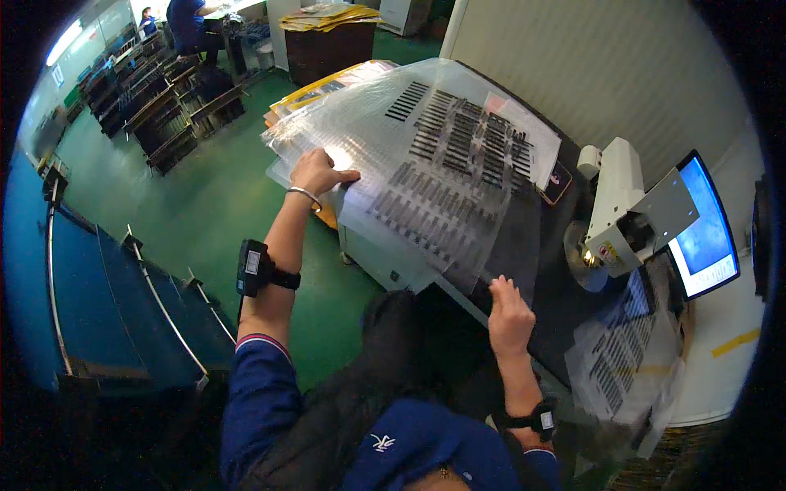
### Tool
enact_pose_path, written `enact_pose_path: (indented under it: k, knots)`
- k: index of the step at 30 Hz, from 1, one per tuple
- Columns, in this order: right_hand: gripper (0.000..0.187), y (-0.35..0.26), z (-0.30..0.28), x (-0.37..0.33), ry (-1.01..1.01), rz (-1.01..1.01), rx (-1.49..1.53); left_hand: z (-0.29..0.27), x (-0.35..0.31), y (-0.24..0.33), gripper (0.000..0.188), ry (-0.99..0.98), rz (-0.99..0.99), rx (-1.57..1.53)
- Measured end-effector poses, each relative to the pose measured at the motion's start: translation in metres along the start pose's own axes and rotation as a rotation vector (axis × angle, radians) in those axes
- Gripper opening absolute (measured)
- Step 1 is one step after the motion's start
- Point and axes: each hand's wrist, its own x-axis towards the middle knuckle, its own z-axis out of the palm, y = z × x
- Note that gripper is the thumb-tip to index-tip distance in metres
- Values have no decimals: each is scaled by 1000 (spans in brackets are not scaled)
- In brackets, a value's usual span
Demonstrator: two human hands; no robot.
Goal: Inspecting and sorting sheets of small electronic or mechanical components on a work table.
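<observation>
A large translucent sheet of bubble wrap [360, 123] lies over the far left part of the table. My left hand [322, 173] is closed on the left edge of the sheet, its thumb stretched across the top. Under and beside it are clear plastic sheets [409, 237] bearing rows of dark strips [467, 135]. My right hand [511, 317] is at the table's near edge, fingertips pinched together at the near corner of a clear plastic sheet [520, 258]. The fingers of my left hand under the sheet are hidden.
A white microscope-like device [616, 200] stands at the right, beside a lit monitor [704, 229]. A phone [557, 183] lies by the sheets. More strip-bearing sheets [626, 352] lie at the near right. Yellow envelopes [327, 18] top a brown box [332, 53]. Another person [187, 26] sits far left.
</observation>
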Motion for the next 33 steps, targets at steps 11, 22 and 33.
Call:
enact_pose_path:
  k: [11,22,33]
  knots:
    - [15,14,-4,36,217,245,651,22,-24,-3,31,-216,-51,-813]
    - [22,4,15,35,-60,-198,418,13,-107,71,73,-453,40,-1350]
    - [17,-10,17,56,151,-25,391,16,-118,63,44,109,266,-1504]
